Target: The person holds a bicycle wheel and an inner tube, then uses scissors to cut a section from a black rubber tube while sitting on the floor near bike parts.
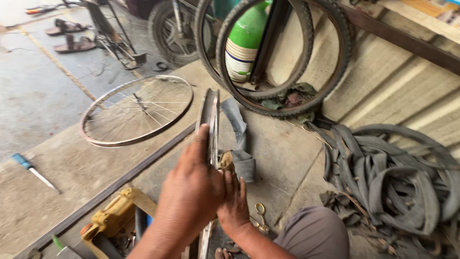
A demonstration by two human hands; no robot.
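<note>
At twelve o'clock a bright green cylinder (245, 41) carries a white band edged with dark stripes, framed by black tyres (287, 57) showing rusty brown inner rims. At ten o'clock the spoked wheel (136, 110) gleams silver with a reddish-brown rim. At nine o'clock a screwdriver (33, 172) has a blue handle and a steel-grey shaft. At seven o'clock sits a mustard-yellow can (112, 216). At four o'clock, dull black-grey inner tubes (397, 177); at six, brass-yellow scissors (261, 218).

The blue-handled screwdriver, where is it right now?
In the head view, the blue-handled screwdriver lies on the concrete floor at far left, below the spoked wheel rim.
</note>
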